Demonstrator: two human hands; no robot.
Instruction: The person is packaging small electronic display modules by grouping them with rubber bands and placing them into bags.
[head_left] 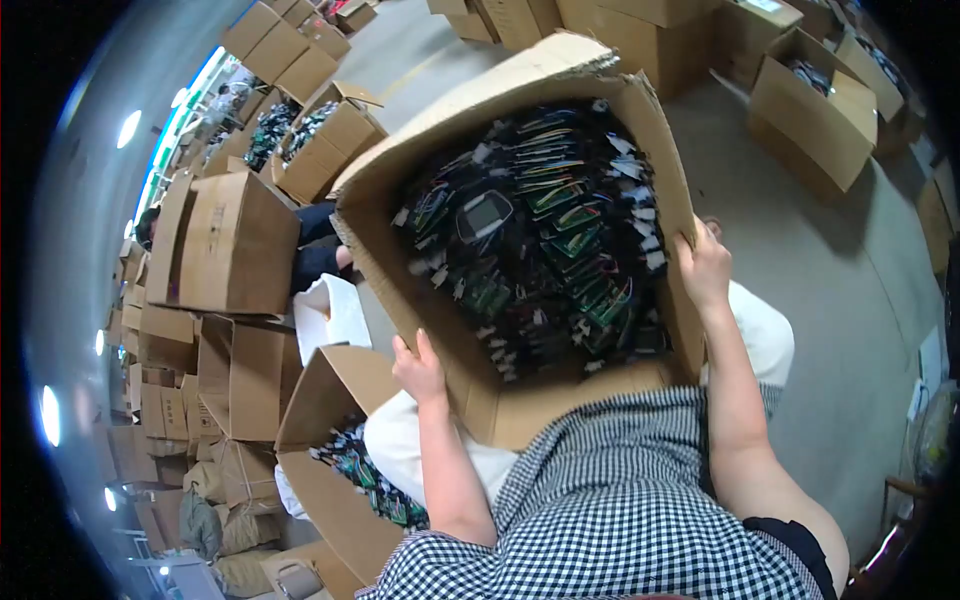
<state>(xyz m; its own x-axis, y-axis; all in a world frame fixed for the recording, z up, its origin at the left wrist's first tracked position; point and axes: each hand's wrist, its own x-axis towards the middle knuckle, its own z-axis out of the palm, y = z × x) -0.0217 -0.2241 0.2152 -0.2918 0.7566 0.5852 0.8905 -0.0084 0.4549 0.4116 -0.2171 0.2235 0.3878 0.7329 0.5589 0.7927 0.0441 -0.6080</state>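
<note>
In the head view, the left hand's grip (420, 374) pinches the left edge of an open cardboard box (670, 165) between the knees; the right hand's grip (706, 268) clasps its right edge. Green circuit boards (580, 240) crowd inside.

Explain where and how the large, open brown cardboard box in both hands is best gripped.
Probably grip the box by its left and right rims, left hand and right hand from opposite sides: it is wide, its thin rims clear of the black and green electronics inside.
</note>
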